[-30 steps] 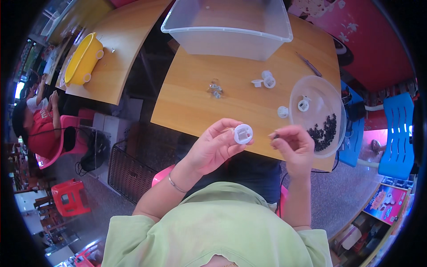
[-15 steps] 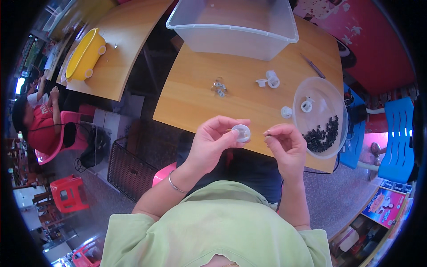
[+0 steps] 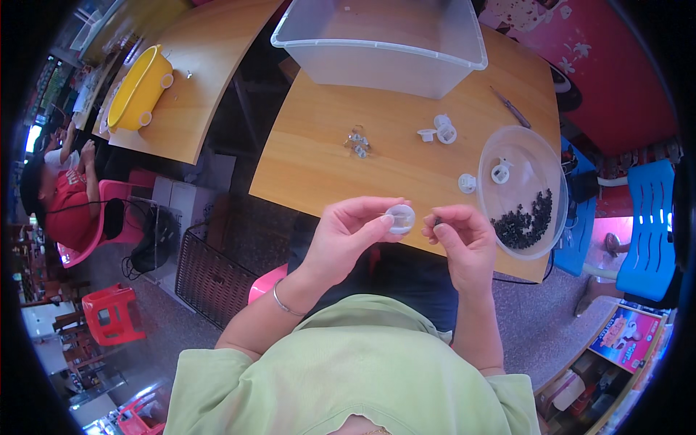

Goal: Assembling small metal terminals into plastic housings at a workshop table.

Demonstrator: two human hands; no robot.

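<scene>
Between the thumb and fingers of my left hand is a round white plastic part, its open face turned up. Just to its right, my right hand pinches a tiny dark piece, too small to make out fully. Both hands hang over the table's near edge, a short gap apart. A shallow clear round tray beyond my right hand carries a heap of small black pieces and a white round part. Another white part lies just left of the tray.
A large clear plastic bin stands at the table's far side. White capped parts, small shiny metal pieces and a screwdriver lie on the wood. A yellow tub sits on the left table, where a person in red sits.
My left hand has shifted slightly right with the white part, and my right hand has moved a little left, so the two are closer. At far right, a passer-by's foot has shifted.
</scene>
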